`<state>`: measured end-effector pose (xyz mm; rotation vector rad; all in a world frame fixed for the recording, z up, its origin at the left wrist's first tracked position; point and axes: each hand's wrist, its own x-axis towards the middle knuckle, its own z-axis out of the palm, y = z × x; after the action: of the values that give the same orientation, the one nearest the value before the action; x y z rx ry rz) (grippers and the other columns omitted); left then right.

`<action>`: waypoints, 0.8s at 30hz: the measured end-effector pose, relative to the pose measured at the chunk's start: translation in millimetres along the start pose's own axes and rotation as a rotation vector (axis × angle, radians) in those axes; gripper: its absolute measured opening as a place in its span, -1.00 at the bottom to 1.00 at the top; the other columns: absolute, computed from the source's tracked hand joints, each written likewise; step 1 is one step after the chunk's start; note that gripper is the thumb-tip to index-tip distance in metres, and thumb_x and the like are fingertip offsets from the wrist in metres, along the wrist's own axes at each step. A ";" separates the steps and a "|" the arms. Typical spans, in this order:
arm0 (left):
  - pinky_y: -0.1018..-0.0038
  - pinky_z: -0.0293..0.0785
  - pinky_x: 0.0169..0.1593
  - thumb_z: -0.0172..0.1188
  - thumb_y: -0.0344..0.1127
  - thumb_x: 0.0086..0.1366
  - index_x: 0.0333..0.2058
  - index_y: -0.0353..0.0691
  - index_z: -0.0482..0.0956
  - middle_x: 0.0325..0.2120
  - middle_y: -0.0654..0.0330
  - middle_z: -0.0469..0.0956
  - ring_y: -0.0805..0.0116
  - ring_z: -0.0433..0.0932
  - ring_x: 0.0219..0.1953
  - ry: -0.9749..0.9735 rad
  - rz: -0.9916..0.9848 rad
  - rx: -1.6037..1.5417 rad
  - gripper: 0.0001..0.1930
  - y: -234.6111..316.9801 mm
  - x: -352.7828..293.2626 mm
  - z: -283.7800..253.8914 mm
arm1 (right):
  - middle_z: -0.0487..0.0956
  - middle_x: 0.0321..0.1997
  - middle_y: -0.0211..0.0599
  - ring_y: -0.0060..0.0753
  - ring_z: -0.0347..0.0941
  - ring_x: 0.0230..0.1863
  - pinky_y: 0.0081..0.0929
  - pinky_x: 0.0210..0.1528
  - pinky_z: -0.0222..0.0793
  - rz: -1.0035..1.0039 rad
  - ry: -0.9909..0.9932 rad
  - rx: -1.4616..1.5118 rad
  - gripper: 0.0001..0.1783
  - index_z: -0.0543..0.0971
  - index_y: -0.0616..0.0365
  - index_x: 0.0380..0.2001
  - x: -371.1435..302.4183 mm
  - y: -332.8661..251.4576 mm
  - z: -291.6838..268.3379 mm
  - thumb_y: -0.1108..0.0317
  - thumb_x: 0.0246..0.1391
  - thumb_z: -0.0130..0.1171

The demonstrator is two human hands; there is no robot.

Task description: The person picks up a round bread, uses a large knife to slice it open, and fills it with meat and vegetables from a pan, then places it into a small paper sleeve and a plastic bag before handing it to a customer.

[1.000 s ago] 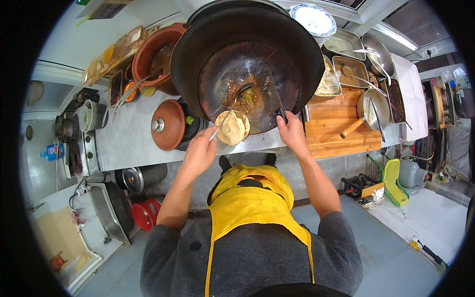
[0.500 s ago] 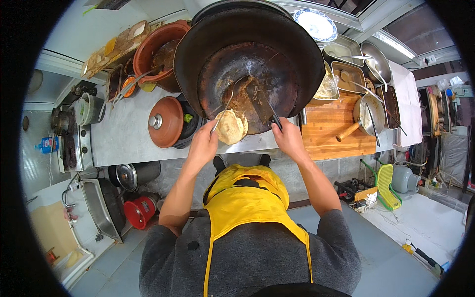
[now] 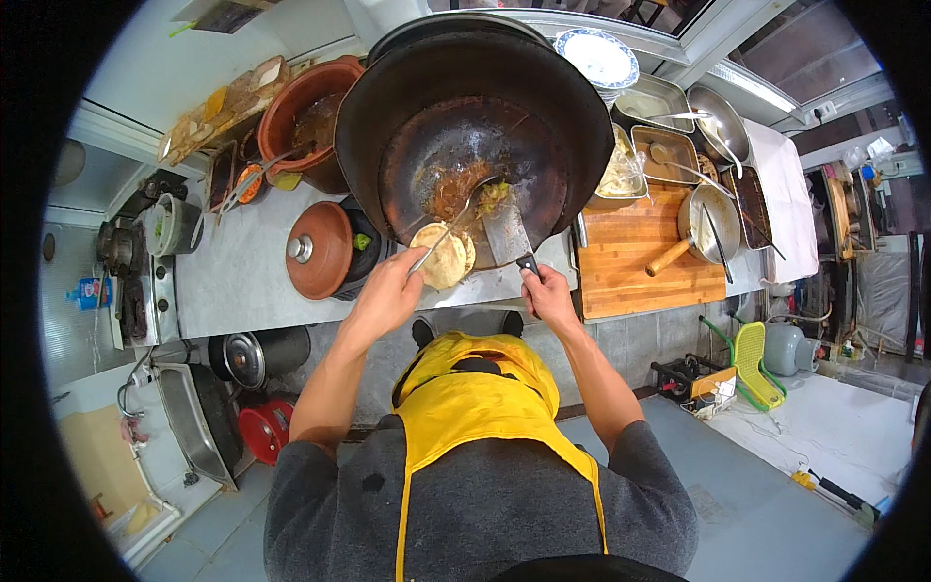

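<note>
The left hand point(image 3: 386, 299) is curled tight around the handle of a long-handled spoon point(image 3: 465, 208), whose far end meets a small heap of chopped greenish food point(image 3: 496, 199) on the floor of a big, deep dark pan point(image 3: 485, 126); the right hand point(image 3: 550, 293) is wrapped around the black grip of a cleaver point(image 3: 508, 236), its blade lying low with its end just beside the same heap. The pale round flatbread point(image 3: 444, 267), seemingly in two layers, sits at the pan's near edge, under the spoon's shaft and just beside the left hand; whether the fingers touch it, I cannot tell. Trouble could start there: a nudge from the shaft or the knuckles might tip the bread over the edge. The spoon's tip and the blade's end stand near each other, so uneven pressure could make one skid off the other and scatter the food. A hard scrape could also catch on the brown residue point(image 3: 451, 189) and jerk the cleaver; and should the pan be hot, which the view does not show, fingers this near its edge could brush it
</note>
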<state>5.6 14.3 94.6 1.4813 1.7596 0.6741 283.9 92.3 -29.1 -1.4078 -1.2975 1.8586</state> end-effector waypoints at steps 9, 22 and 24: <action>0.18 0.48 -0.12 0.02 -0.44 0.25 0.03 -0.37 0.47 -0.25 -0.12 0.52 -0.12 0.55 -0.17 0.204 0.139 0.263 -0.63 1.2 5.6 -13.2 | 0.41 -0.69 -0.48 -0.64 0.23 -0.81 -0.60 -0.74 0.07 0.042 -0.030 0.097 -0.63 0.43 0.14 -0.55 -4.2 3.6 -4.9 0.15 0.28 0.14; 0.11 0.20 0.29 0.33 -0.15 0.14 0.01 -0.39 0.43 0.22 -0.18 0.23 -0.15 0.27 0.24 0.476 0.280 0.345 -0.45 -35.8 39.2 77.4 | 0.43 -0.68 -0.52 -0.69 0.25 -0.78 -0.63 -0.73 0.08 -0.006 0.001 0.021 -0.67 0.48 0.13 -0.52 -19.8 13.0 -26.3 0.17 0.25 0.17; 0.11 0.23 0.26 0.31 -0.19 0.15 -0.11 -0.38 0.44 0.19 -0.20 0.26 -0.18 0.29 0.21 0.514 0.242 0.314 -0.55 -30.1 33.3 86.9 | 0.42 -0.68 -0.53 -0.70 0.25 -0.77 -0.63 -0.73 0.07 -0.021 -0.010 0.003 -0.67 0.48 0.12 -0.52 -20.5 13.1 -25.3 0.17 0.25 0.18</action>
<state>54.7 35.6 12.8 1.8765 2.1649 1.0077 316.7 80.2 -31.6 -1.3798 -1.3094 1.8548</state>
